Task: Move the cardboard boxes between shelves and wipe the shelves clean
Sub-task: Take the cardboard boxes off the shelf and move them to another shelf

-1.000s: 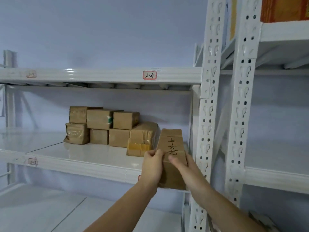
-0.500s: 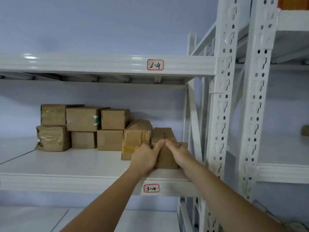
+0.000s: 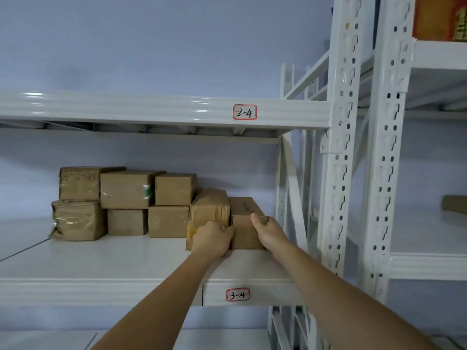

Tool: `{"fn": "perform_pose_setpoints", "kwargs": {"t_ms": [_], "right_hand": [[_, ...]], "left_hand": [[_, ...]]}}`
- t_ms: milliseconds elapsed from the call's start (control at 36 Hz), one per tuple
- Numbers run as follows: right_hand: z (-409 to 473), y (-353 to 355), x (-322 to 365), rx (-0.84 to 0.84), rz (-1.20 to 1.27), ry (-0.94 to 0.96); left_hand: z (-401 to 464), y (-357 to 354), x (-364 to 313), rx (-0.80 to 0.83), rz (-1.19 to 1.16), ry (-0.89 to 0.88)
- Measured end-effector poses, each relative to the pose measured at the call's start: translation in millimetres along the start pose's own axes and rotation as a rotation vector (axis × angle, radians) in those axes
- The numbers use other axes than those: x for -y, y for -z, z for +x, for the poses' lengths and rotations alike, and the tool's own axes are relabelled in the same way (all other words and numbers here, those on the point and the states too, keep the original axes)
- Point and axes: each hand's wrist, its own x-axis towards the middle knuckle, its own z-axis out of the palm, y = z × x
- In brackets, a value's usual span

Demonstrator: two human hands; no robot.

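box (image 3: 246, 223) lengthwise into shelf (image 3: 126, 263) (both hands (image 3: 213, 238) gripping)

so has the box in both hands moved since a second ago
Yes. The box went from hanging in front of the shelf edge to resting on the shelf, beside the taped box.

You've got eight cardboard boxes (image 3: 127, 189) on the middle shelf (image 3: 101, 258): three stacked on top, three under them, plus two more at the right end. Two handwritten labels: 2-4 (image 3: 244, 112) and 3-4 (image 3: 238, 294). Two white perforated uprights (image 3: 345, 147) on the right. One orange box (image 3: 439, 17) sits up top.
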Motion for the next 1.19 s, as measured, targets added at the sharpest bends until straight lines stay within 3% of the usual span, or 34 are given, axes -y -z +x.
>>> {"fn": "perform_pose_setpoints", "kwargs": {"t_ms": [139, 250, 361, 528, 750, 1194], "right_hand": [[-36, 21, 13, -0.077, -0.24, 0.2], [-85, 50, 23, -0.081, -0.404, 0.437], [-135, 89, 22, -0.097, -0.598, 0.561], [-179, 159, -4, 0.001, -0.789, 0.467], [-221, 258, -65, -0.021, -0.931, 0.256], [-292, 475, -188, -0.042, -0.969, -0.002]], "left_hand": [[-10, 22, -7, 0.092, 0.046, -0.13], [-31, 38, -24, 0.129, 0.234, -0.342], [-54, 36, -40, 0.295, 0.159, -0.539], [-97, 10, -85, 0.355, 0.159, -0.747], [-147, -59, -170, 0.486, 0.065, -0.882], [-231, -227, -333, 0.54, 0.175, -0.908]]}}
